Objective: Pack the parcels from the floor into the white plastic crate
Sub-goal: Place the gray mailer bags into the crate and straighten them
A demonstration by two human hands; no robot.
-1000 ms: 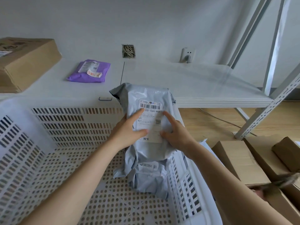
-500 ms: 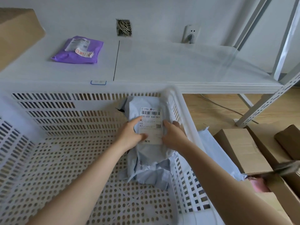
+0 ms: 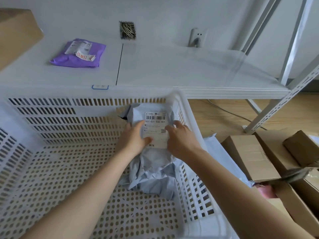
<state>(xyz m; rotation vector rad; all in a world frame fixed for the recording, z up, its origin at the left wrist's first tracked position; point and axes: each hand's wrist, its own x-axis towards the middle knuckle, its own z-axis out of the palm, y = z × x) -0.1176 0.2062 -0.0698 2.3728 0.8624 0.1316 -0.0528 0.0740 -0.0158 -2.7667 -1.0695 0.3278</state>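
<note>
A grey plastic mailer parcel (image 3: pixel 151 164) with a white barcode label stands upright in the far right corner of the white perforated crate (image 3: pixel 69 118), leaning against the crate's walls. My left hand (image 3: pixel 133 142) grips its left side, thumb on the label. My right hand (image 3: pixel 179 140) holds its right edge, fingers curled over the label's side. The parcel's crumpled lower end rests on the crate floor.
Brown cardboard boxes (image 3: pixel 248 156) and a white mailer (image 3: pixel 219 152) lie on the floor right of the crate. Behind the crate is a low white shelf (image 3: pixel 172 71) with a purple parcel (image 3: pixel 79 53) and a brown box (image 3: pixel 15 33). Shelf legs (image 3: pixel 276 107) stand at right.
Both hands have lowered the grey parcel from above the crate rim down into the far right corner. It now sits below the rim.
</note>
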